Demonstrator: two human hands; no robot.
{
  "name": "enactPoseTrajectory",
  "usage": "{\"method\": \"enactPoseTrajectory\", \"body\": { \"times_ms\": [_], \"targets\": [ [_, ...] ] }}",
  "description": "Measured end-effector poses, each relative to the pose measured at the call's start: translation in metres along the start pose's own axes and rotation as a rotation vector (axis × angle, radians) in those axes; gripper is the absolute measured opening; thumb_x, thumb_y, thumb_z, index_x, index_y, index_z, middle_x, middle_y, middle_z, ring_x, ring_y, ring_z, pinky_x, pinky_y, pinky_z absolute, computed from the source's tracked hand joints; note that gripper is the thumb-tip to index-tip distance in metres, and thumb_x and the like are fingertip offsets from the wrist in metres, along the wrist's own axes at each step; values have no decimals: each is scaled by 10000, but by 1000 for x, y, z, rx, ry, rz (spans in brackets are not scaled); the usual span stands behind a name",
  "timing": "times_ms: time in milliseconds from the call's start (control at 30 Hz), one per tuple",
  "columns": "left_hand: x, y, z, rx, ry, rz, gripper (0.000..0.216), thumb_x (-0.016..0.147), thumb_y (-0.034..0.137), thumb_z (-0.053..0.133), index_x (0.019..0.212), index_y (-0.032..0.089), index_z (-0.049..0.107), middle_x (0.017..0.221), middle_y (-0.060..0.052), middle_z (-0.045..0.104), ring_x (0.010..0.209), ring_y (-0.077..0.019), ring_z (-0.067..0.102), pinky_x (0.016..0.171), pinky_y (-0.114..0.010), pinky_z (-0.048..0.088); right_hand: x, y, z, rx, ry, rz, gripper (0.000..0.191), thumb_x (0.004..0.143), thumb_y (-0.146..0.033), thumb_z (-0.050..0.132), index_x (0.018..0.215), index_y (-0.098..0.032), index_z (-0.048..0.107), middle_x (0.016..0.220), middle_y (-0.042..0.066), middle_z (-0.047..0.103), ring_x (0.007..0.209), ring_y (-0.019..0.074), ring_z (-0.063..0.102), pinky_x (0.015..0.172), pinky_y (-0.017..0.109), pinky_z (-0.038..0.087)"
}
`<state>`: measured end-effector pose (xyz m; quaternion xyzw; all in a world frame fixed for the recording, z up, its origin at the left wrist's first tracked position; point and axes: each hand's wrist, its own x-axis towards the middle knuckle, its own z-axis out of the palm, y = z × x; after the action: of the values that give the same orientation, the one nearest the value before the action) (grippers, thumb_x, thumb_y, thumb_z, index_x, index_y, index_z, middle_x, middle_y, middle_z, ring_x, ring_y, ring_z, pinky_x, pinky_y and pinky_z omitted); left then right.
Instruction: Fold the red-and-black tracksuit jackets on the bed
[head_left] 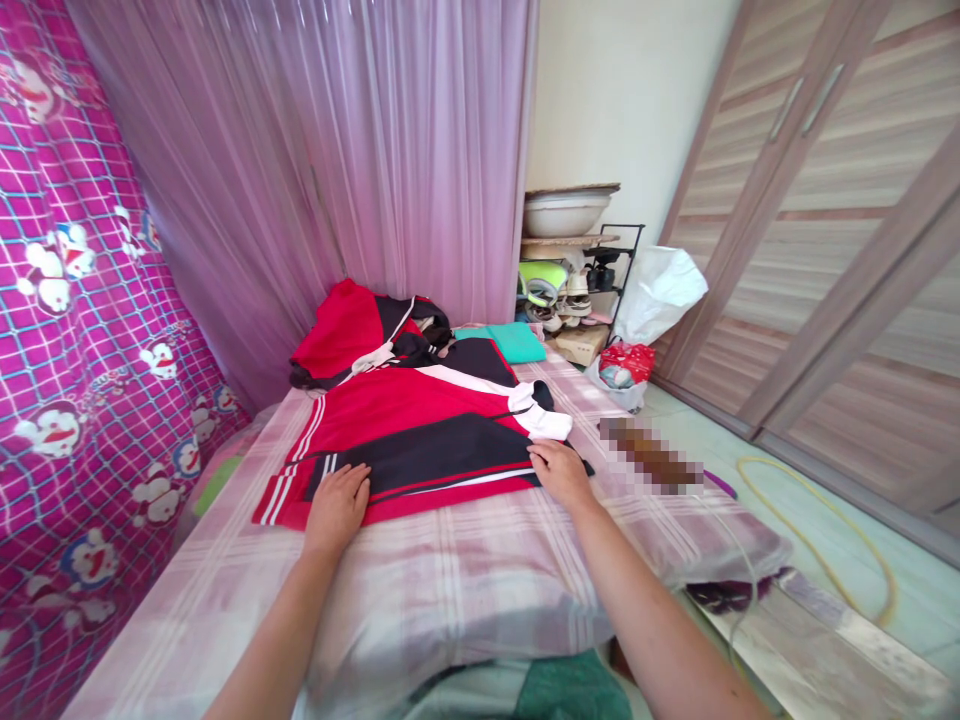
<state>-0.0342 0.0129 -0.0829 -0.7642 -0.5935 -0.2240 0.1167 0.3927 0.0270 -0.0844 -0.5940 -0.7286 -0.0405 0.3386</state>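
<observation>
1. Grip: left hand (339,505) and right hand (559,472) lay palm-down, fingers relaxed, clasping nothing.
2. Red-black garment (427,448) lay under both on bed (450,590), mostly flattened; white end (546,418) looked rumpled.
3. Bed's far side: crumpled red heap (339,325), seemingly unsmoothed.

The left hand (341,505) rested on a red, black and white garment (427,450) near its eight o'clock; the right hand (559,472) touched it between three and four. Beneath spread a checked bedcover (247,570). From the garment, red-and-black clothing (341,330) lay at eleven, lavender curtains (360,150) hung at twelve, and a wardrobe (765,250) stood at two.
</observation>
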Motion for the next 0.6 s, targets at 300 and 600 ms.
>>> {"method": "enactPoseTrajectory", "body": {
  "times_ms": [300,600],
  "targets": [
    [1,0,-2,-13,3,15,462,944,363,340,1138,162,708,1183,-117,725,1192,-291,612,1060,-493,460,0,-1,0,5,-7,17,286,864,-175,518,978,-211,778,1109,82,748,1024,219,689,958,358,511],
    [0,4,-5,-21,-38,-35,438,942,346,365,1169,175,698,1218,-106,712,1220,-283,594,1077,-494,447,-1,2,2,-6,-4,-6,308,872,-188,491,978,-209,780,1092,80,752,1014,218,691,941,353,519]
  ]
}}
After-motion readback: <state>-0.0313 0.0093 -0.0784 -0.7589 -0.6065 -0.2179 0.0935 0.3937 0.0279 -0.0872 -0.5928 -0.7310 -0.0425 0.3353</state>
